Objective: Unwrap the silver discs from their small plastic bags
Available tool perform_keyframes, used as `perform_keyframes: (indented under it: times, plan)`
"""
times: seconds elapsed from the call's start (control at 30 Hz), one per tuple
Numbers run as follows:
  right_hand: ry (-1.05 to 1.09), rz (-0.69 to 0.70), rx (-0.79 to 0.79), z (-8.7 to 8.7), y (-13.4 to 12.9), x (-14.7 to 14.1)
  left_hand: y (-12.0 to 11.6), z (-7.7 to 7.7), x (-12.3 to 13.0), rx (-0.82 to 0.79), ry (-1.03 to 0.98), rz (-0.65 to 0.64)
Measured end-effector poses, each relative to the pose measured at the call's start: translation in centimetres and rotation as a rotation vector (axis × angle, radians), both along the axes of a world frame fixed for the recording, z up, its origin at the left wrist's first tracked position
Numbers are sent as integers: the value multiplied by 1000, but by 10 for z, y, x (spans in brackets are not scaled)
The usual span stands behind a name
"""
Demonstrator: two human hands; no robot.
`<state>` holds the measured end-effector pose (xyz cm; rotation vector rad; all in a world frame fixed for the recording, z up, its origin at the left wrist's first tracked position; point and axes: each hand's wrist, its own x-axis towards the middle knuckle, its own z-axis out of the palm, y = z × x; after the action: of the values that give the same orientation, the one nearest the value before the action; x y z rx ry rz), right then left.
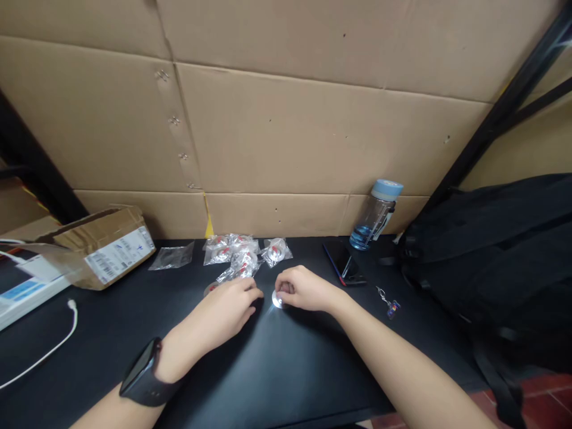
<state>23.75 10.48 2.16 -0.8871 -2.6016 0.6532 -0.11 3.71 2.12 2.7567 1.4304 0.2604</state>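
Observation:
My right hand (306,289) has its fingers curled and pinched on a small round silvery disc (277,301) on the black table. Part of the disc is hidden by the fingers. To its left, my left hand (227,307) is over the table with its fingers loosely apart and nothing visible between them. A black watch (147,372) is on that wrist. Just beyond the left hand lie several clear plastic packets (243,260), each with a round silvery piece and a red part inside. Another round piece with red (211,288) is half covered by that hand.
An empty clear bag (172,256) lies left of the packets, near an open cardboard box (116,253), a white power strip (33,295) and a white cable (67,336). Rightward are a phone (344,262), a water bottle (373,217), a keychain (389,305) and a black backpack (500,256).

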Motion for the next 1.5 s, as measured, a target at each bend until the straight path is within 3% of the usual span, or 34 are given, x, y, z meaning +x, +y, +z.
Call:
perform_keyframes:
  times: [0.2,0.4,0.7,1.03,1.3,1.5]
  plan:
    - [5,9,2,0,0,0,3,-7,0,-191,-149,-51]
    - [14,18,-11,0,-1,0,1,-3,3,-12,-176,-49]
    - [19,16,-17,0,0,0,5,-5,7,-136,-239,-204]
    - [104,29,-160,-1,0,0,-2,-18,11,-96,-229,-171]
    - [81,38,-113,1,1,2,0,-16,7,-127,-211,-186]
    - [38,69,-166,4,2,5,0,-15,6,-131,-233,-194]
